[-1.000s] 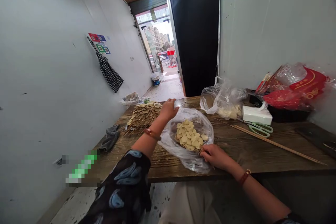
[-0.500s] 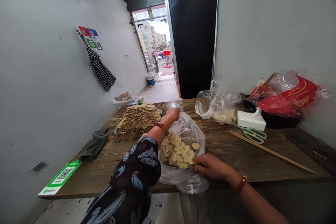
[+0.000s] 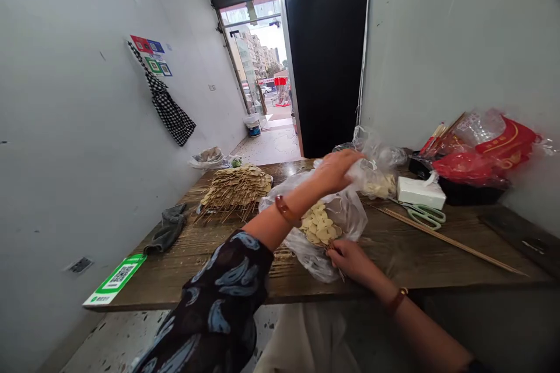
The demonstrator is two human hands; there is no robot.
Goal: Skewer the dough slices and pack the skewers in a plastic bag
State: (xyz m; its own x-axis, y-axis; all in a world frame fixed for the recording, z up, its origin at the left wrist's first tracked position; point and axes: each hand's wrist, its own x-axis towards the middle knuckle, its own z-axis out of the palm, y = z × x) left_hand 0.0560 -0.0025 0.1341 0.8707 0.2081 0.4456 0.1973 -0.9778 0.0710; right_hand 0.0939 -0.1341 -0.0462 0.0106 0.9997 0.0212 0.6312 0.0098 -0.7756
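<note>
On the brown wooden surface (image 3: 415,265), my clear bag (image 3: 312,261) sits right of a big pile of sticks (image 3: 236,189). My left hand (image 3: 335,173) is over the bag, grip loose, fingers out. My right hand (image 3: 353,260), by the pale slices (image 3: 320,224) in the bag, has its grip around thin sticks (image 3: 329,248).

We count one left hand (image 3: 336,173), one right hand (image 3: 352,262), one bracelet (image 3: 284,208) at each wrist. In right hand: several thin sticks (image 3: 342,275), number unclear. Between hands: one plastic bag (image 3: 312,257), pale slices (image 3: 321,226) past counting. Left of hands: one skewer heap (image 3: 236,187), one grey cloth (image 3: 166,230), one code card (image 3: 116,280). Right of hands: one pair of scissors (image 3: 420,213), one tissue pack (image 3: 420,193). Farther left: four code stickers (image 3: 140,45), one checked cloth (image 3: 171,115).
</note>
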